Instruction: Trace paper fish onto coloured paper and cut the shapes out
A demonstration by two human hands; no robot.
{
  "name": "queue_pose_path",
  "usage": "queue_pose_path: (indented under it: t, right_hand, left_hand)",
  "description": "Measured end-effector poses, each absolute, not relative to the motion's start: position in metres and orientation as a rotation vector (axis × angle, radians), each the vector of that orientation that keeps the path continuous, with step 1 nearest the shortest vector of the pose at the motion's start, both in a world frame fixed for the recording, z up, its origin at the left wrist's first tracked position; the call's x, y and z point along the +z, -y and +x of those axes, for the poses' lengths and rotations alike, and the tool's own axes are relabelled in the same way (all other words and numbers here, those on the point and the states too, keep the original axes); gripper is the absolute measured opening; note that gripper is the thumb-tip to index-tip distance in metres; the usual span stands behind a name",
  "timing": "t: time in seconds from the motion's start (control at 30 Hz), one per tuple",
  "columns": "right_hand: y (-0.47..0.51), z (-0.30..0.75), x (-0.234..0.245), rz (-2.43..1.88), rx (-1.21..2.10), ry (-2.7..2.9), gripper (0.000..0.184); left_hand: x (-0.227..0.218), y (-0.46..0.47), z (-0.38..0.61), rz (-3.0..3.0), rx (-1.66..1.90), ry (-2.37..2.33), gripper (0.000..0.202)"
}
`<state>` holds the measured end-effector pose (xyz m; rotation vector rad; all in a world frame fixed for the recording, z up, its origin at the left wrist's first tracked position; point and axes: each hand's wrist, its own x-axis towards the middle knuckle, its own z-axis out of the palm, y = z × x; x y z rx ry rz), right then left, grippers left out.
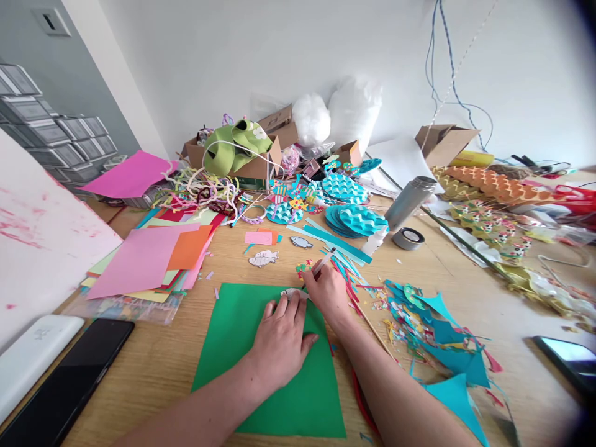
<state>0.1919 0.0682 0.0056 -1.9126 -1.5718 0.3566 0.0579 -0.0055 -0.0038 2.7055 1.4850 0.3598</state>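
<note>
A green paper sheet (pixel 228 335) lies in front of me on the wooden table. Near its top edge is a small white paper fish (pixel 287 292), partly covered by fingers. My left hand (pixel 280 338) rests flat on the sheet, fingers stretched out and their tips pressing on the fish. Closed around a slim pen (pixel 325 261), my right hand (pixel 328 295) is at the fish's right side, the pen's tip close to its edge. Just beyond the sheet lie more fish cutouts (pixel 263 258) and a grey-blue fish cutout (pixel 302 242).
Coloured paper (pixel 135 261) is stacked at left, near a black phone (pixel 69 385). Turquoise scraps (pixel 459 360) litter the right side. Behind stand a glue bottle (pixel 375 241), a metal flask (pixel 410 202) and turquoise wavy discs (pixel 354 220). Pipe cleaners (pixel 205 195) are heaped at back left.
</note>
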Motion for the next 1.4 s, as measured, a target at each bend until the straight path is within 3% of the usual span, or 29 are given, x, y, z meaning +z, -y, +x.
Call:
queue_pose_path:
  t: [0.33, 1.4]
  right_hand:
    - [-0.0647, 0.1851, 0.0071, -1.606, 0.56, 1.522, 0.019]
    - [-0.0669, 0.184, 0.0008, -1.677, 0.586, 1.577, 0.02]
  left_hand:
    - [-0.0008, 0.0055, 0.0584, 2.694, 0.306, -1.492, 0.056]
    - [0.001, 0.0044, 0.0592, 2.674, 0.303, -1.482, 0.056]
